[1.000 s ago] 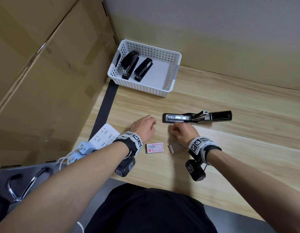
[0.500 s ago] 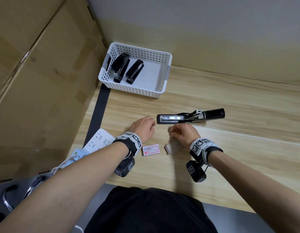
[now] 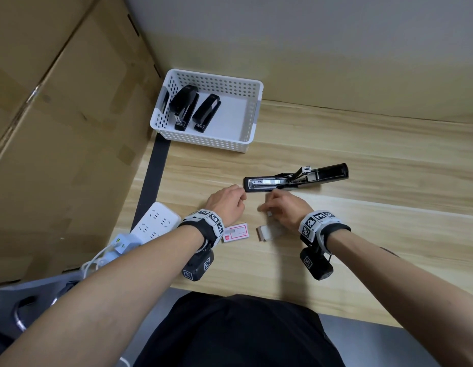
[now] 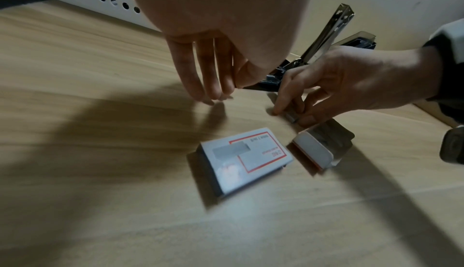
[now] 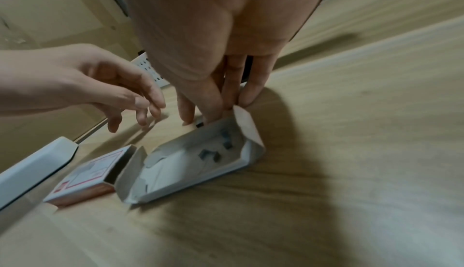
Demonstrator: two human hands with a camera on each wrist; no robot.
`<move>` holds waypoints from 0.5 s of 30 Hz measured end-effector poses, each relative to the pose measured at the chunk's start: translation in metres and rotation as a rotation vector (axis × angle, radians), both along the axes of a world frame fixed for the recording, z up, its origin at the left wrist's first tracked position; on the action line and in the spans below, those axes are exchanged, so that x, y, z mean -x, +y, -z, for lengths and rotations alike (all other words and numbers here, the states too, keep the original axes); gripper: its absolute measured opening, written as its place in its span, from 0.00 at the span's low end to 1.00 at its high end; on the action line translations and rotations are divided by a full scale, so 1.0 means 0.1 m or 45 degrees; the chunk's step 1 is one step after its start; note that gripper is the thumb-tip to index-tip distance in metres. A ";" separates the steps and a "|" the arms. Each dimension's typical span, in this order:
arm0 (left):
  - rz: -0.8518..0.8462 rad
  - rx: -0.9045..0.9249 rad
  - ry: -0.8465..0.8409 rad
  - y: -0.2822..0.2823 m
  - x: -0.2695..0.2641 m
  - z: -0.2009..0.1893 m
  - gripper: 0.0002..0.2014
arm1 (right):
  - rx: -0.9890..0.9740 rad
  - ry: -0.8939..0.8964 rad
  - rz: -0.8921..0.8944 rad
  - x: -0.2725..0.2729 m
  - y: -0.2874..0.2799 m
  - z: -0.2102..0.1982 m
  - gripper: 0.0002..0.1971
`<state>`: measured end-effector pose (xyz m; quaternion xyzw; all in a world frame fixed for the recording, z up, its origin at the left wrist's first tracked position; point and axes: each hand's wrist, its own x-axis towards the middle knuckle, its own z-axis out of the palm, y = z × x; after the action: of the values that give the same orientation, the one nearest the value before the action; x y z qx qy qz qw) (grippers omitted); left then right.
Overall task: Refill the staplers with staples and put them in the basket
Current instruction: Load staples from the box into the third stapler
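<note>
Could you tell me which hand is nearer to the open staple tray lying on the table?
Right. The right hand hovers directly over the staple tray's far end, pinching a staple strip; the left hand is off to its left.

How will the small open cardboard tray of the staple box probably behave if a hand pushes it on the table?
The tray is thin folded card and nearly empty, so it is probably very light and would slide easily on the smooth wooden table. Its walls likely flex if squeezed. The few loose staple pieces inside may scatter.

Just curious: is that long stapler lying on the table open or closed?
Open. The stapler lies flat with its black top swung back to the right, baring the metal staple channel on the left.
</note>
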<state>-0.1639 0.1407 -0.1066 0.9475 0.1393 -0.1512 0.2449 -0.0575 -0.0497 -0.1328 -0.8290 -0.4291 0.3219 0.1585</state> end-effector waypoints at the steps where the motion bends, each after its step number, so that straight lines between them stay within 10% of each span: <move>1: -0.005 0.000 -0.004 0.00 0.01 -0.01 0.11 | 0.007 -0.004 -0.019 0.00 0.02 -0.03 0.22; 6: -0.052 -0.015 -0.011 -0.03 0.11 -0.01 0.11 | 0.008 -0.062 -0.030 0.03 0.10 -0.06 0.02; 15: -0.077 -0.006 0.033 -0.19 0.18 0.04 0.11 | -0.218 -0.065 0.094 0.12 -0.04 0.04 0.13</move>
<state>-0.1819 0.1213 -0.1109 0.9414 0.1712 -0.1556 0.2454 -0.0694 -0.0536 -0.1370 -0.8356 -0.4279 0.2568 0.2297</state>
